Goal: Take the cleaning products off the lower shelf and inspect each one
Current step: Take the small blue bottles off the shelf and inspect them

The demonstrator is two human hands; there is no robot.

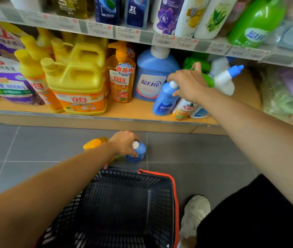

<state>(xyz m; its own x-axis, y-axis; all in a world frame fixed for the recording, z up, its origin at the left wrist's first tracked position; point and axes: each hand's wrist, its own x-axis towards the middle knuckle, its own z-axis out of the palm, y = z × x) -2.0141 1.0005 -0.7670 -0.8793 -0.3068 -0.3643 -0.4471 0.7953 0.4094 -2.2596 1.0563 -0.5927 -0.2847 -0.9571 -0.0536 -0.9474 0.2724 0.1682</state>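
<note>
On the grey floor stands a small blue bottle [137, 153] with a white cap. My left hand [123, 143] grips it from above. A yellow-orange bottle [93, 143] lies just left of it, partly behind my wrist. My right hand [186, 83] reaches into the lower shelf [124, 110] and grips the neck of a slim blue bottle [165, 101] just under its white cap. Beside that bottle stand an orange-labelled bottle [183, 110] and a white bottle with a blue angled nozzle [224, 81]. My hand hides their tops.
Yellow detergent jugs [81, 83], an orange pump bottle [121, 79] and a large blue bottle [151, 72] fill the lower shelf's left and middle. A dark basket with an orange rim [175, 185] sits on the floor below my arms. My pale shoe [195, 212] is right of it.
</note>
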